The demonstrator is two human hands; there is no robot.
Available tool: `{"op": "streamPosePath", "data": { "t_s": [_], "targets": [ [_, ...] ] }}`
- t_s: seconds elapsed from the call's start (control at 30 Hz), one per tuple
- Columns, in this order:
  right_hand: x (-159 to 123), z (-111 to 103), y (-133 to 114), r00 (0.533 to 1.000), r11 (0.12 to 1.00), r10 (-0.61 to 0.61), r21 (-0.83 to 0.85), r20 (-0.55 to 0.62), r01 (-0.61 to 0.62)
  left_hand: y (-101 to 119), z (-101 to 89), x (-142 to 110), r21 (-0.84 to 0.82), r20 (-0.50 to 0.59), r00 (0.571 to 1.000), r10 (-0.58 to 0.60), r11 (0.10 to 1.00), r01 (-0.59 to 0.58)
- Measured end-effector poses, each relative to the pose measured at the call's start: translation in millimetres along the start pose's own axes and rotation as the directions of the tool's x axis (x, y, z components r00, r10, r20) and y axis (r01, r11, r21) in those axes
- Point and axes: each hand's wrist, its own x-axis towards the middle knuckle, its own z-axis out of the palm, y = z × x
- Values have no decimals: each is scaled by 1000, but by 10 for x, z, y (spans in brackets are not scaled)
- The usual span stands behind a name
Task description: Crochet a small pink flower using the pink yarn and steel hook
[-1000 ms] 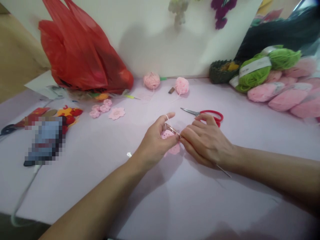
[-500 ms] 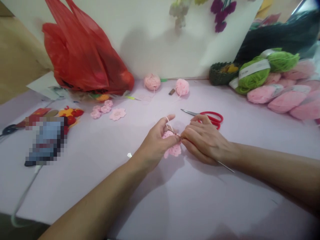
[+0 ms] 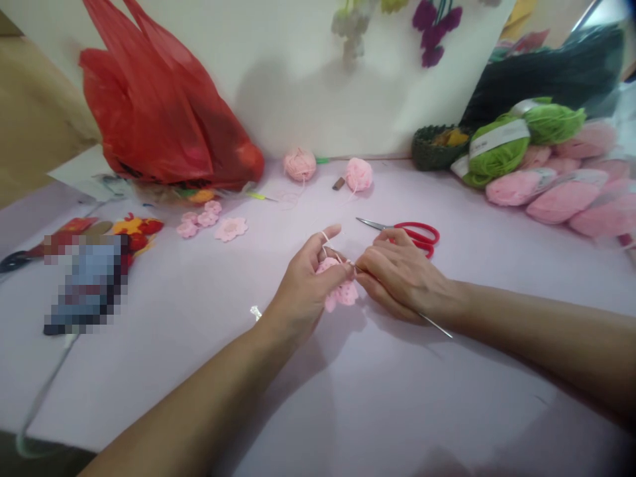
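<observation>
At the far left, a blurred, pixelated object [image 3: 84, 285] lies on a pale lilac tabletop [image 3: 199, 391], beside cut red and yellow felt shapes [image 3: 136, 226]. Behind them slumps a crumpled red plastic bag [image 3: 149, 112]. Three small pink crocheted flowers [image 3: 206, 222] lie nearer the middle, the rightmost one flat and apart from the other two. Just beyond them is a slim crochet hook with a yellow-green handle [image 3: 256, 195].

The left forearm [image 3: 199, 391] angles in from the bottom edge, and the left hand [image 3: 308, 278] is curled, palm turned inward, pinching a pink crocheted flower piece [image 3: 340, 290] between thumb and fingers. The piece sits just below that grip, in the middle of the table, right between both hands. Pale pink yarn [image 3: 325, 236] loops over the raised left index finger. Two balls of pink yarn [image 3: 300, 164] lie well beyond the hands.

The right forearm [image 3: 536, 338] reaches in from the right edge. The right hand [image 3: 405, 275] is closed, fingertips meeting the left hand at the flower, gripping a thin steel crochet hook [image 3: 436, 325] whose shaft sticks out below the palm. Red-handled scissors [image 3: 415, 233] lie just behind this hand. Further right are a dark woven basket [image 3: 434, 149], green yarn skeins [image 3: 498, 147] and banded pink yarn skeins [image 3: 564, 202].
</observation>
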Motion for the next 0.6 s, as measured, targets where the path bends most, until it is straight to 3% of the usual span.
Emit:
{"op": "streamPosePath", "data": {
  "t_s": [0.1,0.2,0.33,0.4,0.47,0.6],
  "targets": [
    [-15,-2,-11,997,995,53,82,55,-58,-20,-29,4,230,-18,995,99,969,-92],
    [-12,-17,-64,993,991,87,97,74,-94,-44,-25,0,303,-41,989,141,945,-122],
    [9,-38,-130,994,991,99,-98,53,-94,-93,25,-15,339,-79,977,198,927,-160],
    [19,-32,-136,994,974,107,-207,38,-97,-117,63,-20,272,-87,975,206,946,-176],
    [26,-12,-118,995,960,99,-261,-9,-97,-117,96,-23,81,-95,984,151,986,-143],
    [30,21,-34,994,972,38,-228,-104,-62,-31,84,-19,-279,2,998,-62,958,60]
  ]
}}
